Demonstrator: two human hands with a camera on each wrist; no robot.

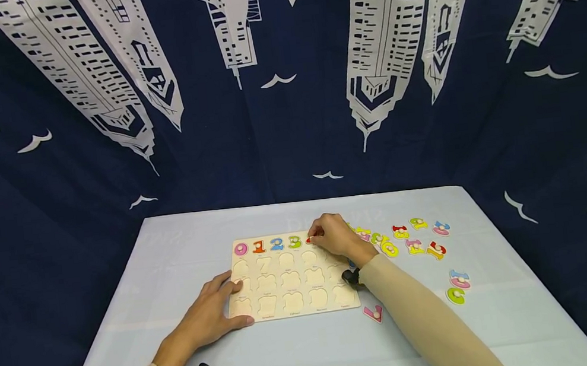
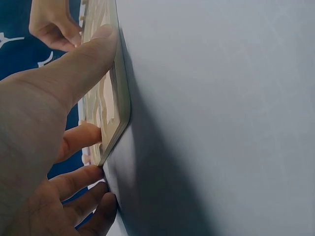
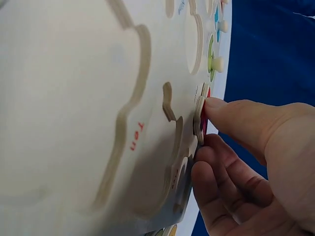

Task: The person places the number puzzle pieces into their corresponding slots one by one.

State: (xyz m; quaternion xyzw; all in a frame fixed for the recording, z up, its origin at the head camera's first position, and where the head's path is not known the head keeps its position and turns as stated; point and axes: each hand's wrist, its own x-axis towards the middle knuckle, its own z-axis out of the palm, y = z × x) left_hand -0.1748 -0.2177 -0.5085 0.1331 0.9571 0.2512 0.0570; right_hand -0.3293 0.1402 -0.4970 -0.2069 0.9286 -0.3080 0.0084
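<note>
A wooden number puzzle board (image 1: 278, 295) lies on the white table. Its top row holds a pink 0 (image 1: 241, 249), an orange 1 (image 1: 259, 247), a blue 2 (image 1: 277, 244) and a green 3 (image 1: 294, 242). Just right of the 3, my right hand (image 1: 333, 235) pinches a red number piece (image 3: 204, 115) between thumb and fingers. The piece is tilted at its slot in the right wrist view; its shape is mostly hidden. My left hand (image 1: 202, 315) rests on the board's left edge, thumb near the lower corner, fingers spread.
Loose number pieces, including a yellow one (image 1: 389, 249) and a red one (image 1: 436, 250), lie right of the board. A pink 7 (image 1: 373, 314) is below its lower right corner. A green piece (image 1: 456, 296) lies farther right. Dark patterned cloth (image 1: 268, 150) hangs behind the table.
</note>
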